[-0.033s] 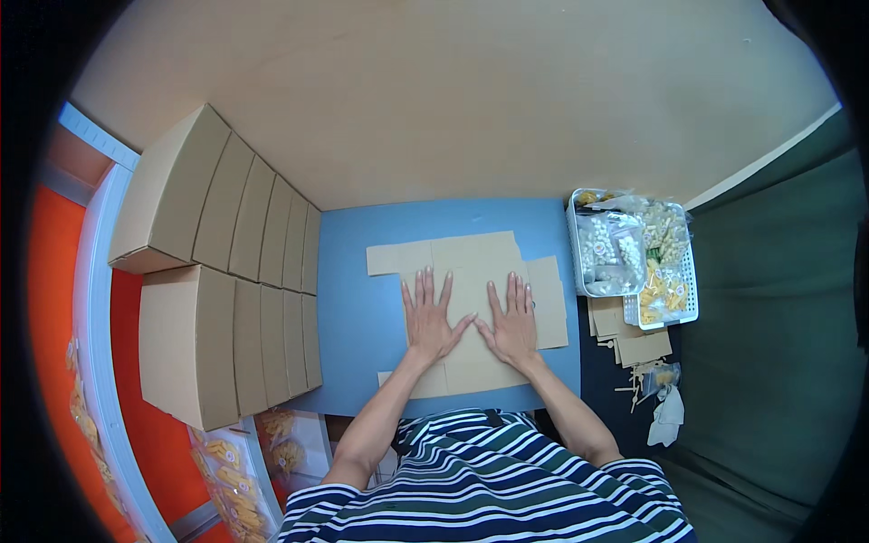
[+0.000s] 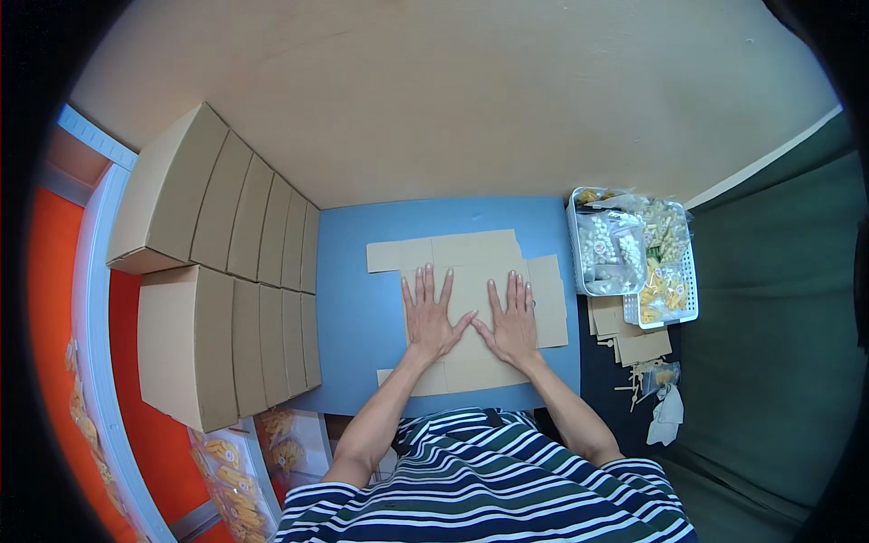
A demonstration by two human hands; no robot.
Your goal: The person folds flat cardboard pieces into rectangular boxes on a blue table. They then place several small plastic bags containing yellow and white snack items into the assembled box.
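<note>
A flattened brown cardboard box blank (image 2: 471, 281) lies on the blue tabletop (image 2: 358, 326), its flaps spread out at the far, right and near sides. My left hand (image 2: 431, 317) rests palm down on the left part of the cardboard, fingers stretched out and pointing away from me. On the right part my right hand (image 2: 511, 321) lies flat in the same way, with a ring on one finger. The two thumbs point toward each other and nearly meet over the middle of the sheet. Neither hand grips anything.
Brown cardboard boxes (image 2: 215, 344) stand stacked in two tiers on the left. At the right, white baskets (image 2: 683, 308) hold clear bags of pale and yellow pieces, with cardboard scraps (image 2: 643, 347) and a white cloth (image 2: 667, 416) nearer me. A wall (image 2: 453, 109) rises behind the table.
</note>
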